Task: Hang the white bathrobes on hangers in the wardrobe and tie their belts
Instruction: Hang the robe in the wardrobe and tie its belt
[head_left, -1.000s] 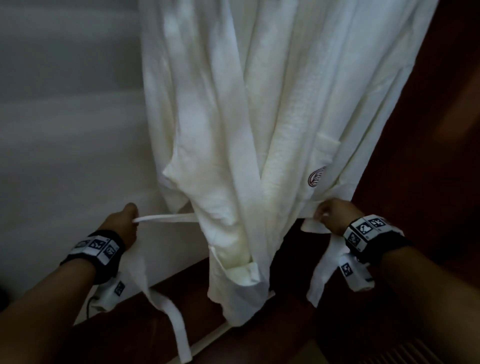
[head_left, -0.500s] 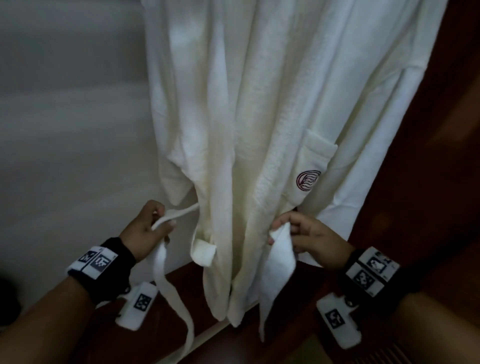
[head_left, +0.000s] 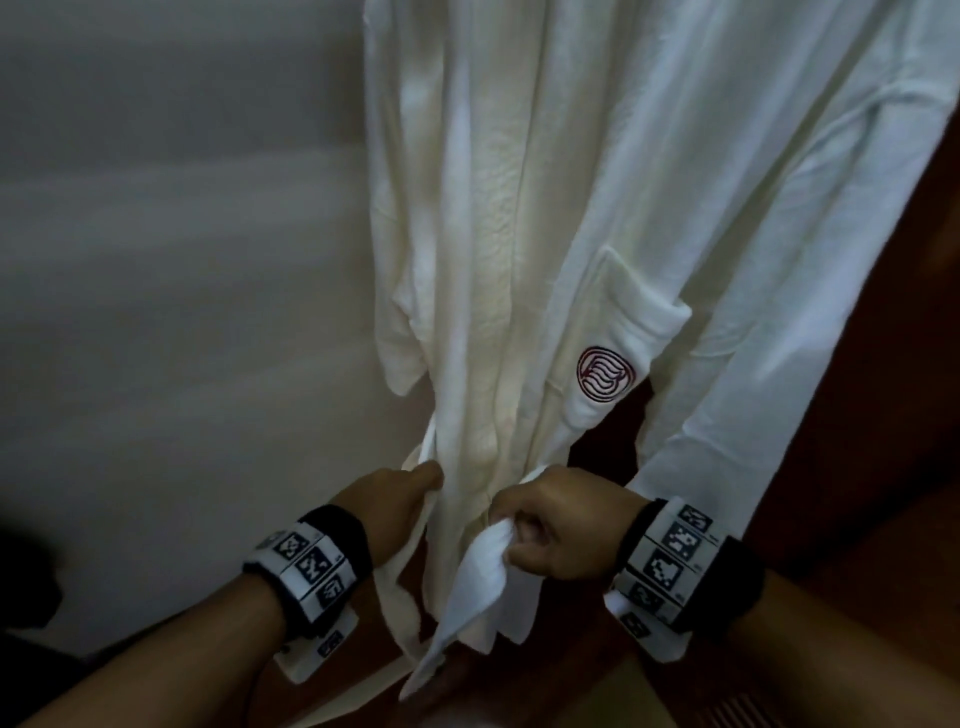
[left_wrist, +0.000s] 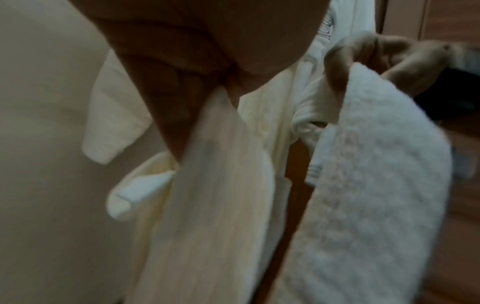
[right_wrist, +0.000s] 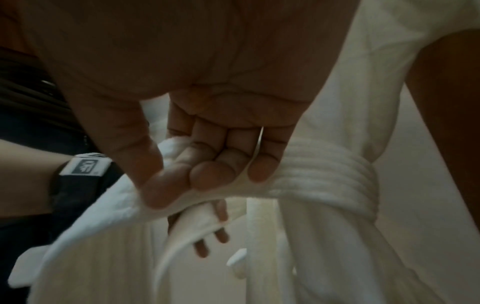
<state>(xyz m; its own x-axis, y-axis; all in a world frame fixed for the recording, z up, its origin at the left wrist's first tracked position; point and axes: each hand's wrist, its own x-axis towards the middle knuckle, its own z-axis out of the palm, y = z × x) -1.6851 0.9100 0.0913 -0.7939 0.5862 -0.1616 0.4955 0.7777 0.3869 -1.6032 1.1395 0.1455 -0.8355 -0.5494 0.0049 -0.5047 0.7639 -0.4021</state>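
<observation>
A white bathrobe with a red crest on its pocket hangs in front of me. Its white belt is wrapped round the robe's waist and bunches the cloth. My left hand grips the belt's left end, which hangs down from the fist. Close beside it, my right hand curls its fingers round the right end, whose tail drops below. Both hands sit at the robe's front, a little apart. The hanger is out of view.
A pale wall stands left of the robe. Dark wooden wardrobe panelling is close on the right, and a wooden base lies below the hem. The robe's right sleeve hangs beside my right wrist.
Both hands have come inward from the robe's sides to its front, bringing the two belt ends together. The belt now cinches the robe's waist.
</observation>
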